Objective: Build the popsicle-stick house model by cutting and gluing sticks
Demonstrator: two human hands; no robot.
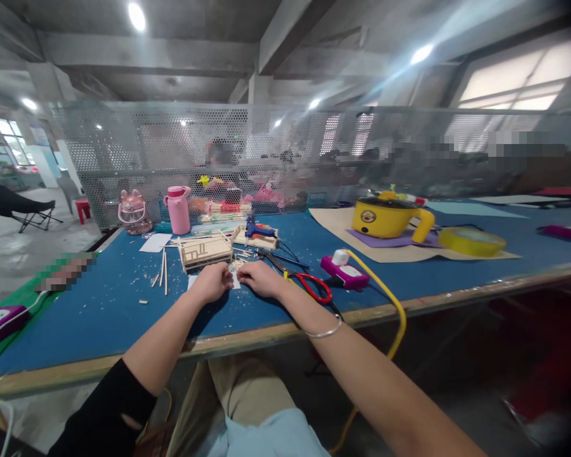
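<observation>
Grip, head view: I note the left hand [212, 282] and right hand [260, 278] with fingers curled, near each other but apart; I cannot tell whether either is closed on anything. The wood scraps [238, 261] lie between and just beyond them, the stick frame [206, 252] beyond the left hand on the desk [137, 330]. In my judgement, a forward nudge could shift the frame — a rightward sweep could snag the scissors [309, 275]. Pose: forearms converging from the near edge, hands low.
</observation>
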